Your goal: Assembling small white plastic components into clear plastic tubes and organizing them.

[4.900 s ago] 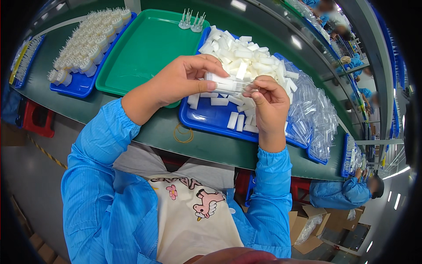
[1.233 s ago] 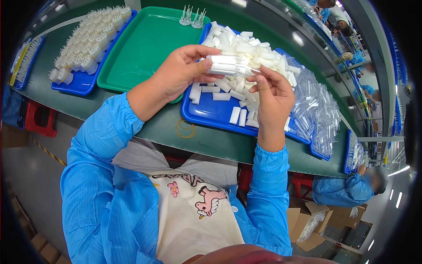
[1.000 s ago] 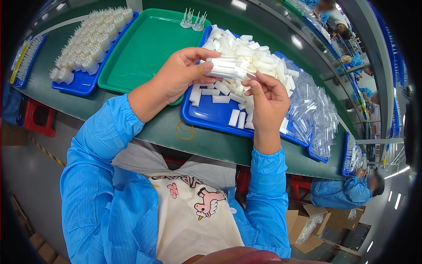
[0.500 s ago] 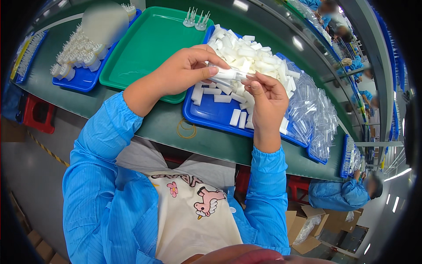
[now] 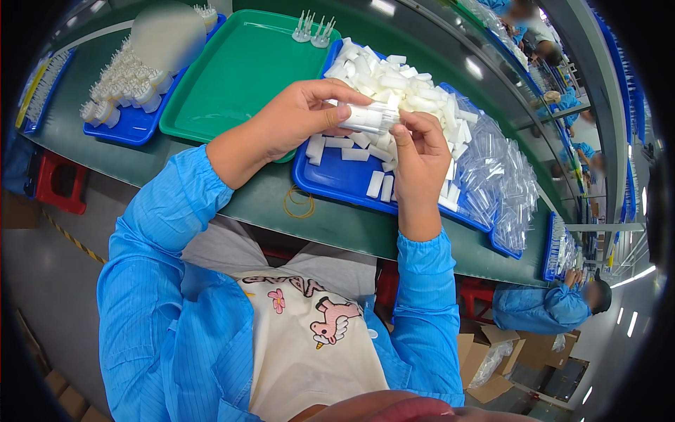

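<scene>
Over the front of the blue tray (image 5: 333, 177), both my hands hold a small clear plastic cylinder (image 5: 374, 120) with white material in it. My left hand (image 5: 316, 109) wraps its left end, thumb in front and fingers behind. At the right end, the thumb and fingertips of my right hand (image 5: 420, 151) pinch thin clear parts; exactly how these fit the cylinder is too small to tell. White foam blocks (image 5: 408, 88) are heaped in the tray just behind my hands, with several loose ones along its front.
Left of my hands lies a green tray (image 5: 204, 105); two clear pronged pieces (image 5: 313, 35) stand at its far corner. Another blue tray (image 5: 133, 133) holds pronged white cups (image 5: 126, 88). Clear plastic tubes (image 5: 492, 176) pile up on the right. A rubber band (image 5: 299, 202) lies near the table edge.
My right hand has shifted slightly left and closer to my left hand. The held cylinder has turned a little, and thin clear parts now show at its right end.
</scene>
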Demonstrator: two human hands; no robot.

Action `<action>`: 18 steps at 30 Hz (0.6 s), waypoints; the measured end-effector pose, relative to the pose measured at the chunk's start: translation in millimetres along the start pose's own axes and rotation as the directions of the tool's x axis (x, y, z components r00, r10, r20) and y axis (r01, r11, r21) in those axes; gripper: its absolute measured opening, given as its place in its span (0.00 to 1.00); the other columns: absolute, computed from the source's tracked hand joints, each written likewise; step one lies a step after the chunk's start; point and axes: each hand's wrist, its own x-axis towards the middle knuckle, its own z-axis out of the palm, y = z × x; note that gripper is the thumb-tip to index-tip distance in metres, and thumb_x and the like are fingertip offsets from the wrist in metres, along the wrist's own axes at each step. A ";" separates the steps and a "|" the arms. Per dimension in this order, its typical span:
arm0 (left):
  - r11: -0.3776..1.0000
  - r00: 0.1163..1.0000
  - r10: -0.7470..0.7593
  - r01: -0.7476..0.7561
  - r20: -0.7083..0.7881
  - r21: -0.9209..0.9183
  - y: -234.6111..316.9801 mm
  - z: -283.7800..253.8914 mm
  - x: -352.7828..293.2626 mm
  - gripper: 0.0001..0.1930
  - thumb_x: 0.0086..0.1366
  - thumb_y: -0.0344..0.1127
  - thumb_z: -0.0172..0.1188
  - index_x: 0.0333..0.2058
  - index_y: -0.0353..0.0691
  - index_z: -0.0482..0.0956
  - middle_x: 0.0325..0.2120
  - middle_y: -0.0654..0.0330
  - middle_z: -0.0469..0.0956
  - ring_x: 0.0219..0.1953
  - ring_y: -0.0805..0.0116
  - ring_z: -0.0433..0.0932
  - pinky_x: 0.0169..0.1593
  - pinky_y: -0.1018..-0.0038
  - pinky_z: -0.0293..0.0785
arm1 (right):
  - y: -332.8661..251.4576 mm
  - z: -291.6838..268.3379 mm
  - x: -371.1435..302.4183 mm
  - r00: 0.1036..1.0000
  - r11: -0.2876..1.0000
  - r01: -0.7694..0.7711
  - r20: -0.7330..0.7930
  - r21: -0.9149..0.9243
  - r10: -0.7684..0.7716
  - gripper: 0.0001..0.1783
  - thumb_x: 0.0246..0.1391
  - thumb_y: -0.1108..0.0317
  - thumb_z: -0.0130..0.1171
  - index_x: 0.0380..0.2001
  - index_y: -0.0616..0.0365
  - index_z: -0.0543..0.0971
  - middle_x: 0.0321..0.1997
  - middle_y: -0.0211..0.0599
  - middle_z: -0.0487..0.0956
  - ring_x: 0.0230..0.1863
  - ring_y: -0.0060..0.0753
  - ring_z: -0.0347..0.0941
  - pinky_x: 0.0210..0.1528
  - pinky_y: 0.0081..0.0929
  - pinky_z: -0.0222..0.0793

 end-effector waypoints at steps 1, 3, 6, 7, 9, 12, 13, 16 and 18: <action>1.000 1.000 0.012 -0.012 0.008 -0.025 -1.3 1.7 -0.9 0.15 0.65 0.31 0.59 0.50 0.36 0.78 0.52 0.58 0.69 0.52 0.64 0.75 0.53 0.70 0.78 | -4.8 6.0 -1.1 0.994 0.998 -0.051 -0.092 0.023 0.053 0.12 0.55 0.79 0.61 0.43 0.67 0.78 0.43 0.37 0.74 0.43 0.25 0.73 0.48 0.20 0.70; 0.999 1.000 0.025 -0.024 0.019 -0.047 -5.2 4.1 -0.6 0.15 0.65 0.32 0.60 0.50 0.36 0.78 0.52 0.58 0.69 0.53 0.63 0.74 0.54 0.69 0.77 | -7.5 9.9 -2.0 0.977 0.994 -0.096 -0.185 0.051 0.104 0.12 0.55 0.79 0.61 0.43 0.67 0.77 0.43 0.37 0.75 0.44 0.25 0.73 0.49 0.21 0.70; 0.988 0.990 0.138 -0.134 0.040 -0.073 -13.3 4.5 1.3 0.14 0.63 0.22 0.57 0.47 0.36 0.80 0.50 0.59 0.71 0.46 0.70 0.78 0.49 0.75 0.79 | -7.8 13.8 -3.6 0.973 0.999 0.006 -0.229 -0.040 -0.015 0.13 0.53 0.78 0.63 0.43 0.65 0.77 0.51 0.38 0.72 0.49 0.28 0.72 0.51 0.25 0.70; 0.981 0.983 0.178 -0.174 0.041 -0.080 -15.3 3.0 2.4 0.14 0.61 0.21 0.59 0.46 0.36 0.80 0.49 0.59 0.71 0.46 0.70 0.77 0.49 0.75 0.78 | -10.4 19.5 -4.5 0.969 0.998 0.014 -0.245 -0.063 -0.029 0.13 0.52 0.78 0.65 0.41 0.64 0.77 0.55 0.39 0.69 0.53 0.31 0.69 0.52 0.28 0.69; 0.973 0.975 0.217 -0.212 0.043 -0.088 -18.2 1.5 3.2 0.14 0.59 0.20 0.61 0.45 0.35 0.81 0.49 0.59 0.71 0.46 0.69 0.77 0.50 0.75 0.78 | -14.2 27.4 -4.8 0.965 0.996 0.021 -0.260 -0.087 -0.043 0.13 0.50 0.77 0.66 0.40 0.63 0.77 0.59 0.40 0.66 0.56 0.34 0.67 0.54 0.32 0.69; 0.948 0.961 0.276 -0.268 0.023 -0.171 -22.1 0.4 2.5 0.15 0.56 0.19 0.64 0.43 0.35 0.81 0.48 0.59 0.71 0.46 0.70 0.77 0.50 0.75 0.77 | -15.9 38.8 -6.5 0.961 0.992 0.028 -0.269 -0.122 -0.060 0.14 0.48 0.76 0.68 0.38 0.60 0.76 0.63 0.41 0.61 0.61 0.39 0.63 0.55 0.38 0.69; 0.949 0.961 0.278 -0.274 0.006 -0.155 -23.6 -0.7 2.1 0.14 0.56 0.20 0.65 0.43 0.35 0.81 0.48 0.59 0.71 0.45 0.70 0.76 0.49 0.76 0.77 | -16.1 45.9 -9.8 0.967 0.996 0.026 -0.249 -0.087 -0.048 0.15 0.48 0.76 0.68 0.38 0.60 0.75 0.64 0.41 0.61 0.62 0.41 0.62 0.55 0.39 0.68; 0.951 0.959 0.283 -0.282 -0.011 -0.128 -25.4 -4.8 2.7 0.14 0.55 0.20 0.66 0.42 0.36 0.82 0.48 0.60 0.71 0.44 0.72 0.76 0.48 0.77 0.76 | -12.1 50.7 -10.8 0.978 1.000 0.011 -0.208 -0.014 -0.014 0.16 0.48 0.76 0.68 0.39 0.58 0.74 0.66 0.42 0.61 0.64 0.43 0.60 0.56 0.41 0.68; 0.952 0.959 0.284 -0.284 -0.015 -0.113 -23.3 -6.7 2.3 0.15 0.55 0.21 0.66 0.42 0.36 0.82 0.48 0.60 0.71 0.43 0.72 0.76 0.47 0.77 0.76 | -10.3 51.5 -9.3 0.983 1.000 -0.004 -0.185 0.028 0.009 0.16 0.48 0.77 0.68 0.39 0.57 0.73 0.67 0.43 0.61 0.65 0.44 0.60 0.56 0.41 0.68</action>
